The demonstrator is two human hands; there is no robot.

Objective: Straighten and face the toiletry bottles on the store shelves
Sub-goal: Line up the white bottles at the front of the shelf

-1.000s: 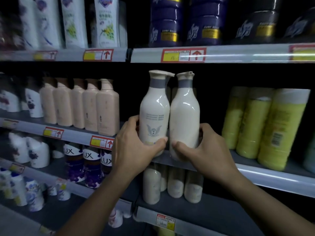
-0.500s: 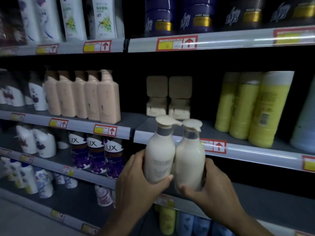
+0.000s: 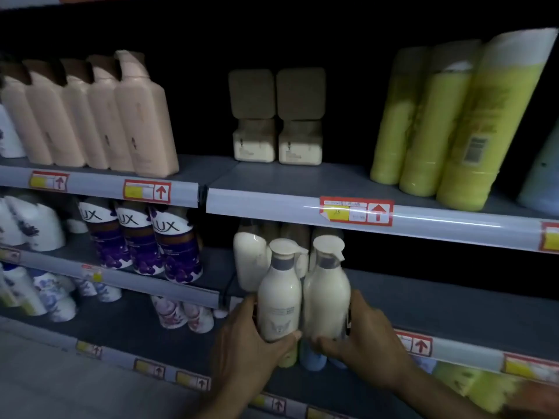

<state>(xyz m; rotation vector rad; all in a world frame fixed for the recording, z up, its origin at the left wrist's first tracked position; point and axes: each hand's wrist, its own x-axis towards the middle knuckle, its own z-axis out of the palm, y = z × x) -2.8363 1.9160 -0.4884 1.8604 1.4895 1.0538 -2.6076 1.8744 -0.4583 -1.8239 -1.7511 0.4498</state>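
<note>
Two cream pump bottles with grey collars stand side by side at the front edge of the lower shelf point(image 3: 453, 309). My left hand point(image 3: 245, 346) grips the left cream bottle point(image 3: 279, 294), whose winged logo faces me. My right hand point(image 3: 363, 337) grips the right cream bottle point(image 3: 326, 291), its spout pointing right. Behind them stand more cream bottles point(image 3: 249, 261) of the same kind, partly hidden.
Above, the middle shelf point(image 3: 287, 182) carries peach bottles point(image 3: 142, 116), two beige square-capped jars point(image 3: 276, 116) set far back, and yellow-green bottles point(image 3: 453, 122). Purple LUX bottles point(image 3: 175, 246) stand to the left. Red price tags point(image 3: 357, 210) line the shelf rails.
Both hands carried the two cream bottles down from the middle shelf to the lower shelf, in front of the matching bottles. The view tilted downward with them.
</note>
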